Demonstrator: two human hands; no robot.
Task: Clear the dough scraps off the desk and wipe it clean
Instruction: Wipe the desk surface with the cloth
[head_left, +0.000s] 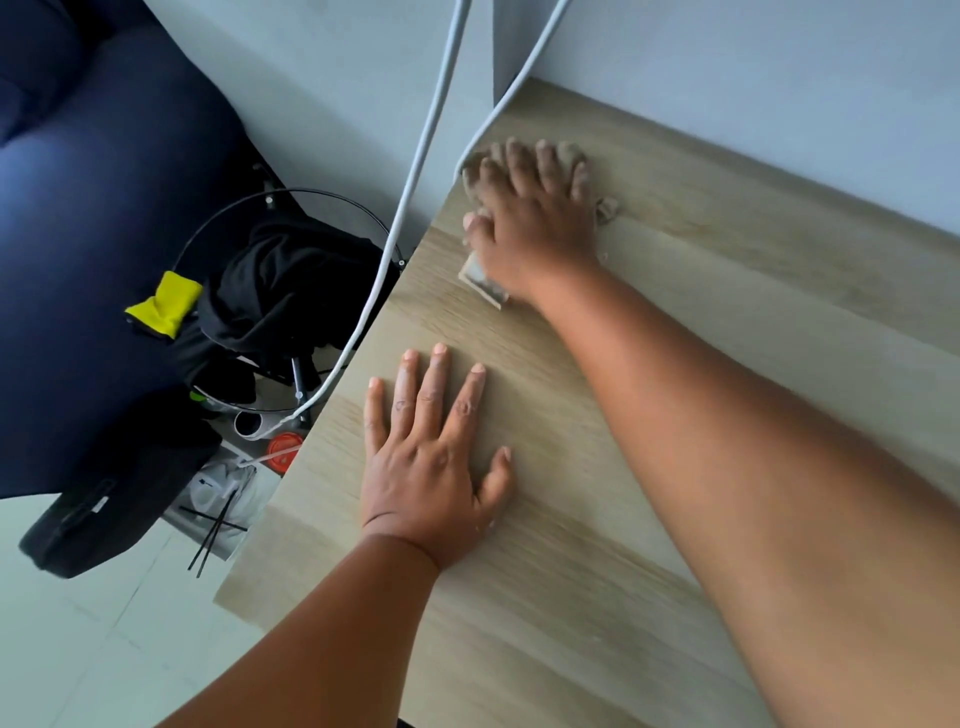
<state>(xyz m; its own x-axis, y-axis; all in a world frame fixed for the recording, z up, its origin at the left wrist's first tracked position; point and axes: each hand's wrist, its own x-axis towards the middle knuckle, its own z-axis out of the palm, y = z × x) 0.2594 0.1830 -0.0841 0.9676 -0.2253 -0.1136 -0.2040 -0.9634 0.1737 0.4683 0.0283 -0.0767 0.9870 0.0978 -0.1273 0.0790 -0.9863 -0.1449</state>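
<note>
Off the desk's left edge, on the floor: a wire-ring bin (291, 301) lined w/ a black bag, a yellow cloth (163, 304) draped at its rim, two white cables (415, 171) running down past the corner. Left hand (431, 457) lies flat on the desk (597, 597), fingers straight & spread, palm down, holding nothing; looks like a brace only. Further up & to the right, the right hand (535, 223) is stretched out to the far-left corner, fingers spread and pressing flat on a wiping cloth (483, 280), whose pale edge pokes out under the heel of the palm; cloth also bunches beyond the fingertips. Blurred, so exact finger curl is hard to call, but it reads as pressing, not pinching. Dough scraps (607, 209): a small crumpled bit sits just beside the right hand's little-finger side, touching or nearly so; a few tiny specks nearby, too small to be sure. Key relation: the scrap lies right of the cloth, toward the wall side, while the bin is off the edge to the left, so prob. the sweep has to go from the scrap leftward across the corner. Right hand is much nearer the scrap than the left; the left is nearer the edge above the bin & could catch what's pushed off. Risk: the cable at the corner may snag the cloth.
</note>
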